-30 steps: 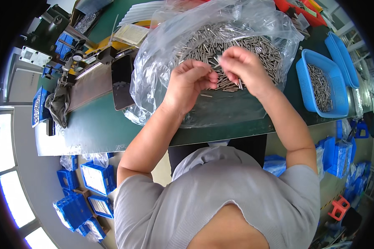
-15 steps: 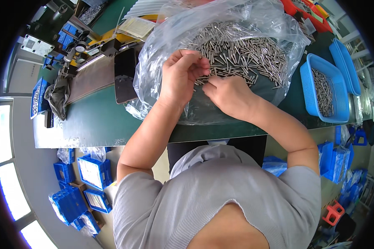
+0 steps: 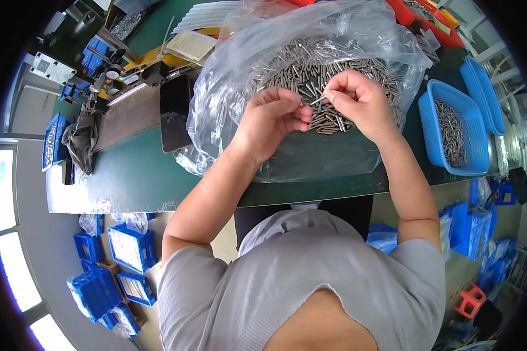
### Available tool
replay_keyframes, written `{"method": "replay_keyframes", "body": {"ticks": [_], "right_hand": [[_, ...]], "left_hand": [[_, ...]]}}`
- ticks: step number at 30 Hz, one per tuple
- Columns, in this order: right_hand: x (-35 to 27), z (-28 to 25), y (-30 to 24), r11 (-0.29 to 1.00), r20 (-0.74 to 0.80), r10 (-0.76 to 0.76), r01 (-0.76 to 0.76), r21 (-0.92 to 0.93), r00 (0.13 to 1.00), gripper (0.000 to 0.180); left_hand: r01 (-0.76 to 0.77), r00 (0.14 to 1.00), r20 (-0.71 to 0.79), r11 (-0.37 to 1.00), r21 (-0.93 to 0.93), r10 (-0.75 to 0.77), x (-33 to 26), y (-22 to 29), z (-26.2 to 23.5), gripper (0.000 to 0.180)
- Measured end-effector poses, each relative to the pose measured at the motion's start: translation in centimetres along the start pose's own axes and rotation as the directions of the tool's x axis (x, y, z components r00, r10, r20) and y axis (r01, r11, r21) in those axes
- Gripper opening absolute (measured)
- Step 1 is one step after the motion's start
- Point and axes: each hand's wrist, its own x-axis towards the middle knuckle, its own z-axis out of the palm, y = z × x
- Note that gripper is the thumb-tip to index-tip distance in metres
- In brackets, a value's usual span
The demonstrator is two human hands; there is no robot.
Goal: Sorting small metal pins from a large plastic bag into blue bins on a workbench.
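My right hand pinches a metal pin; whether my curled left hand grips anything, I can't tell. Beneath them, partly hidden, pins fill a clear bag; rightward, a blue basket holds more.

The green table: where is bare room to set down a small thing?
The green table has a bare patch at front left, bordered by the gray cloth, the black panel, the plastic bag and the front edge. A narrower one lies between the right forearm and the blue basket. Crowded: the middle, heaped with metal pins.
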Motion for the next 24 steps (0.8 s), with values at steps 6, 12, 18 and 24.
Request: {"method": "replay_keyframes", "body": {"ticks": [6, 12, 18, 24], "right_hand": [[-0.36, 0.41, -0.27, 0.999, 0.021, -0.021, 0.022, -0.043, 1.0, 0.005], [-0.45, 0.55, -0.67, 0.994, 0.008, -0.055, 0.055, -0.096, 0.998, 0.006], [-0.4, 0.78, -0.1, 0.99, -0.042, -0.099, 0.094, -0.109, 0.994, 0.007], [-0.58, 1.04, -0.33, 0.983, -0.054, -0.137, 0.13, -0.128, 0.989, 0.007]], "left_hand": [[0.036, 0.996, 0.085, 0.999, -0.002, -0.035, -0.03, -0.4, 0.01, 0.009], [0.047, 0.997, 0.07, 0.999, -0.025, -0.046, 0.01, -0.45, 0.17, 0.005], [0.038, 0.994, 0.099, 0.999, -0.02, -0.036, 0.02, -0.5, 0.01, 0.009], [0.045, 0.994, 0.098, 0.998, -0.046, -0.04, 0.04, -0.76, -0.23, 0.009]]}}
